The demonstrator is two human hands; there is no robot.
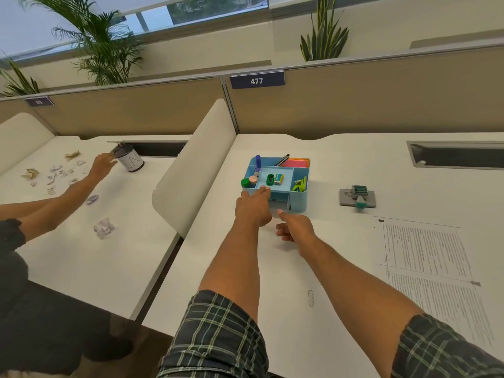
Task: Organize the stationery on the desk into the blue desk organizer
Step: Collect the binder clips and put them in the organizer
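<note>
The blue desk organizer (275, 184) is being touched at its front rim by the left hand's (252, 207) straight fingers; the right hand (296, 227), loosely curled and grasping nothing, is being held just below it.

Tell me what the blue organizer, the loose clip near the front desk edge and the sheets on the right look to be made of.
Blue organizer: probably moulded plastic, matte, with uniform colour and rounded corners. Paper clip: likely metal wire, judging by its thin silvery bent loop, though it is small here. Printed sheets: paper, flat, white and covered in fine print.
</note>
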